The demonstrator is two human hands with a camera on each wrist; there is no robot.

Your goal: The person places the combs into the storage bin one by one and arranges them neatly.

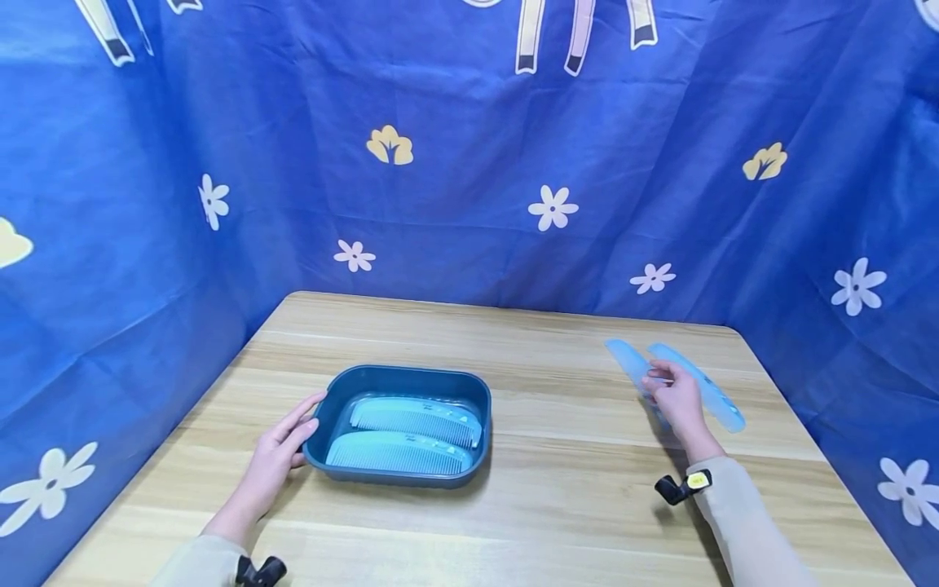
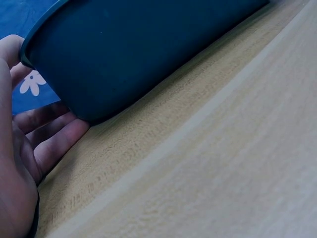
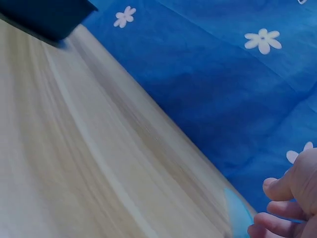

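Observation:
My left hand [image 1: 275, 452] grips the left end of a dark teal plastic basin [image 1: 396, 371], thumb at the rim. In the left wrist view, some fingers [image 2: 59, 141] touch its lower corner. Two light-blue combs, a rear comb [image 1: 414, 416] and a front comb [image 1: 396, 452], lie side by side inside. At the right, my right hand [image 1: 678, 399] is at the middle of a third light-blue comb [image 1: 625, 359], its fingers bent. That comb also shows beside the fingertips in the right wrist view; whether they pinch it is unclear. A fourth comb [image 1: 722, 403] lies just right of this hand.
The wood-grain table [image 1: 543, 505] carries everything. A blue patterned cloth [image 1: 469, 244] stands behind the table and along both sides. Small black wrist cameras sit on both forearms, such as the right camera [image 1: 671, 489]. Between basin and right-hand combs lies bare tabletop.

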